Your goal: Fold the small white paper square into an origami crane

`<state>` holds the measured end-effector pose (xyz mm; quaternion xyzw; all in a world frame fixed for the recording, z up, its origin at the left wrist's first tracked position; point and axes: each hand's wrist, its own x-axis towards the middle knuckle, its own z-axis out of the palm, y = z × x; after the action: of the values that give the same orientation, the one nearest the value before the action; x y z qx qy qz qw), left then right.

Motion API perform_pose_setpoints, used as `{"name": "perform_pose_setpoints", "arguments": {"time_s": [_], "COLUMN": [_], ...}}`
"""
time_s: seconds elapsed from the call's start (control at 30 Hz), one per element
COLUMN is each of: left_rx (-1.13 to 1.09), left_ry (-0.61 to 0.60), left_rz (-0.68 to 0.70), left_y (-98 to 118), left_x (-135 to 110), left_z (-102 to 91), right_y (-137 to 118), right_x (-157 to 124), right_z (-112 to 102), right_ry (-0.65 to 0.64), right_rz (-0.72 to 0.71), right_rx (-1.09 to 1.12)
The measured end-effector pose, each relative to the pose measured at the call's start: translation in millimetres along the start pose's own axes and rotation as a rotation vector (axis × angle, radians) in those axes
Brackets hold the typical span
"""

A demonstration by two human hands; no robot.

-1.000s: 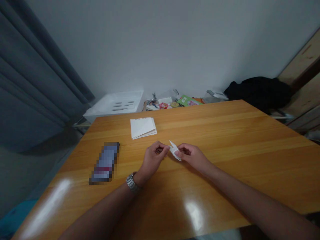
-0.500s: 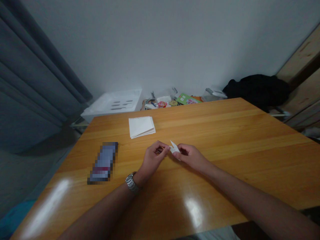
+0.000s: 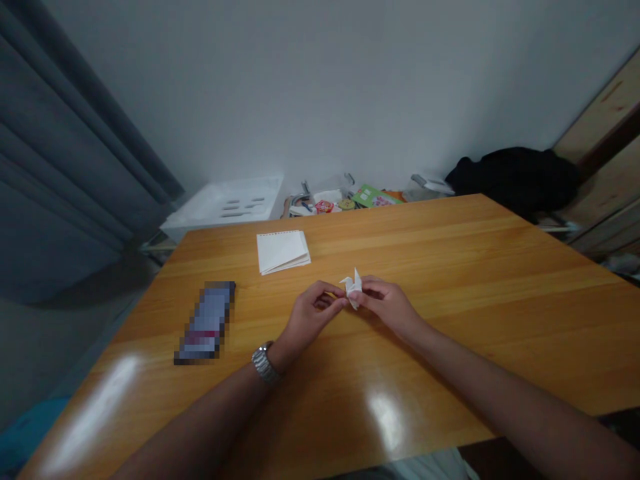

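Note:
A small white folded paper crane (image 3: 353, 288) is held just above the wooden table (image 3: 450, 267), its pointed ends sticking up. My right hand (image 3: 387, 301) pinches its right side between thumb and fingers, covering part of it. On the other side, my left hand (image 3: 316, 308) has its thumb and finger tips drawn together at the crane's lower left edge; exactly how much paper lies between them is hard to see. A metal watch (image 3: 265, 362) circles my left wrist.
Behind my left hand lies a stack of white notepad sheets (image 3: 283, 252). A blurred-out phone (image 3: 206, 322) rests on the left. Past the table's far edge are a white plastic tray (image 3: 225, 203), a green booklet (image 3: 373, 197) and a black cloth-like heap (image 3: 515, 179).
The paper crane has been turned more upright, so two raised points now show. Both hands have shifted slightly right, and my left fingertips have moved from its upper left to its lower left.

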<state>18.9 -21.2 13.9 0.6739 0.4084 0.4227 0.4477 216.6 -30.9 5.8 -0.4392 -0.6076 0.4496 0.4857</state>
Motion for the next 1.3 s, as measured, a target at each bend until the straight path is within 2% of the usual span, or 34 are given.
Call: {"name": "perform_pose_setpoints", "arguments": {"time_s": [0.4,0.67,0.83,0.93,1.3], "left_rx": [-0.054,-0.042,-0.091,-0.075,0.058], "left_ry": [0.0,0.037,0.039,0.033,0.018], "left_rz": [-0.036,0.006,-0.013,-0.024,0.023], "left_y": [-0.1,-3.0,-1.0,0.2,-1.4], "left_x": [0.2,0.4,0.4,0.3,0.8], "left_z": [-0.1,-0.7,-0.6,-0.3,-3.4], "right_y": [-2.1,-6.6,-3.5,0.1,-2.2], "right_x": [-1.3,-1.3,-0.6,-0.8,-0.5], "right_z": [0.2,1.3,1.3,0.7,1.3], "right_ry": [-0.066,-0.115,-0.068,-0.051,-0.042], "right_rz": [-0.071,-0.078,0.021,0.075,0.065], "right_rx": [-0.085,-0.083,0.036,0.037,-0.048]}}
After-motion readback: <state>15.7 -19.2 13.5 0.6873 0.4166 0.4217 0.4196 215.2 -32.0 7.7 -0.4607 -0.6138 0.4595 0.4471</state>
